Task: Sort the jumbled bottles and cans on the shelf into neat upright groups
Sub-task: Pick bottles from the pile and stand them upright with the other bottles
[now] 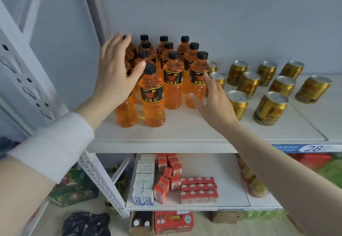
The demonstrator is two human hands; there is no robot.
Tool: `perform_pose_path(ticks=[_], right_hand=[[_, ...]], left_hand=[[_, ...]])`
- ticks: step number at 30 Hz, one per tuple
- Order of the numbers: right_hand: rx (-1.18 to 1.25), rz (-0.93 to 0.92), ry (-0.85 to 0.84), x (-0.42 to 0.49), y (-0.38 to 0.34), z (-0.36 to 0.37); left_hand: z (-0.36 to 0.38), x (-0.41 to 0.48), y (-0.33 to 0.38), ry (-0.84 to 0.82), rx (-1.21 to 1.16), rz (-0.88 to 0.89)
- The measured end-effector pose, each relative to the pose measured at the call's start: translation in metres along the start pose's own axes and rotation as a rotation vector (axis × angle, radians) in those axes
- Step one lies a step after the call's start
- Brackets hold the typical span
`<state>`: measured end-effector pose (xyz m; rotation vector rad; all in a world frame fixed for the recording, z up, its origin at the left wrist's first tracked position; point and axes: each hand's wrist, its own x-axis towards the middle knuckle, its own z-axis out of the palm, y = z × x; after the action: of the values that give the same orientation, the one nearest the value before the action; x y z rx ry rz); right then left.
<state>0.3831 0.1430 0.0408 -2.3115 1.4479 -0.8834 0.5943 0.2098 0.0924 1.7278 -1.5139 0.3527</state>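
- While the left hand point(114, 73) and the right hand point(212, 102) bracket them, the bottles point(173, 80) stand thus: orange, black-capped, upright, in a tight cluster at the left end of the upper shelf point(185, 135), back row near the wall.
- left hand: flat against the cluster's left flank; fingers point(118, 45) straight and close together, thumb spread toward the front bottle point(152, 97); gripping nothing.
- right hand: fingers point(208, 80) straight, loosely spread, tips at the label of the rightmost bottle; contact probable, slightly blurred.
- cans point(248, 84): gold, upright, loosely spaced to the right of the cluster; outer ones seem to lean, perhaps only the wide lens.
- Hazard: pressure applied high on such tall bottles would likely topple one into its neighbours.
- Hazard: the front bottle stands forward of the rest, nearer the shelf edge; an uneven squeeze could drive it off.
- Hazard: the right wrist lies just beside the nearest can point(237, 102); a sideways sweep could knock it over.
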Motion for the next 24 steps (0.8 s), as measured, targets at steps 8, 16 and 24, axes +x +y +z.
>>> perform_pose_path(ticks=[8, 16, 24], right_hand=[[-0.621, -0.070, -0.050, 0.004, 0.143, -0.163], [-0.968, 0.067, -0.161, -0.044, 0.298, -0.287], [-1.022, 0.242, -0.196, -0.045, 0.432, -0.353]], left_hand=[[0.082, 0.025, 0.189, -0.244, 0.439, 0.329], [0.196, 0.020, 0.351, -0.436, 0.637, 0.495], [0.323, 0.038, 0.473, -0.521, 0.612, 0.608]])
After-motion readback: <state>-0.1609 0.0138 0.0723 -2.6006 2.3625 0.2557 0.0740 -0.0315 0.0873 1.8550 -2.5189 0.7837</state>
